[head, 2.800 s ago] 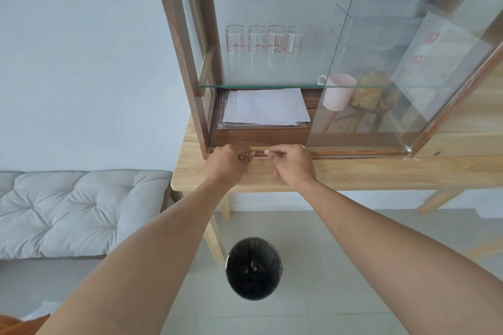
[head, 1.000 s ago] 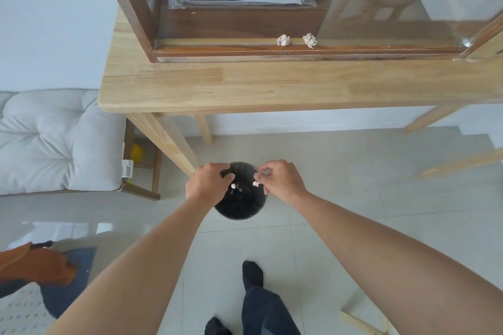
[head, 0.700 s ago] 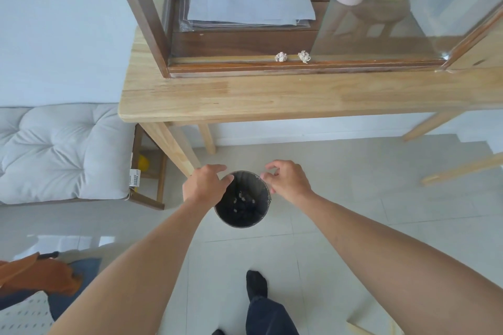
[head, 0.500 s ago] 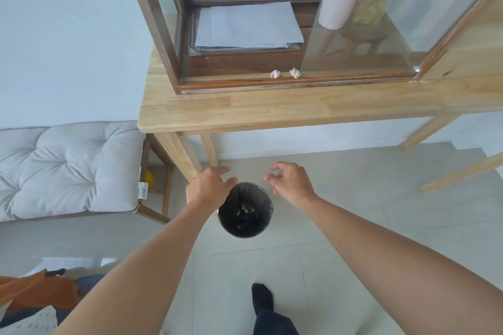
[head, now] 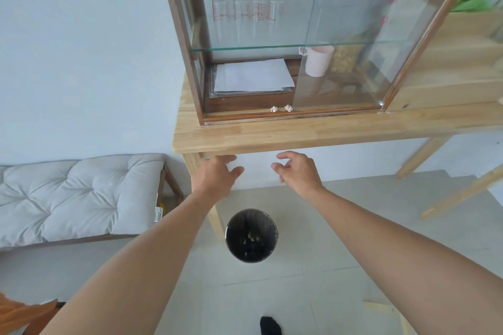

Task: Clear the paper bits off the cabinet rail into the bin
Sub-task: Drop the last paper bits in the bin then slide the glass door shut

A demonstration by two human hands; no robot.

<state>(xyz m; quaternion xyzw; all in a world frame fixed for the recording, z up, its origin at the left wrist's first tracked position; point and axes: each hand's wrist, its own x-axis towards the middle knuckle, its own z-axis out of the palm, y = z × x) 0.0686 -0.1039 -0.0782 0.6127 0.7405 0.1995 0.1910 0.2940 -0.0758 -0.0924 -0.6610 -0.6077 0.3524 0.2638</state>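
Two small crumpled paper bits, one and another, lie side by side on the dark wooden cabinet rail, just left of the sliding glass door's edge. A round black bin stands on the floor below the table, with pale scraps inside it. My left hand and my right hand hover empty, fingers apart, just under the table's front edge and above the bin.
The glass cabinet sits on a light wooden table; inside are a stack of papers, a pink mug and several measuring glasses. A grey cushioned bench stands at the left. Table legs cross at the right.
Both hands dropped paper bits into the bin, opened, and rose from the bin's rim to just below the table edge. The view tilted up toward the cabinet.
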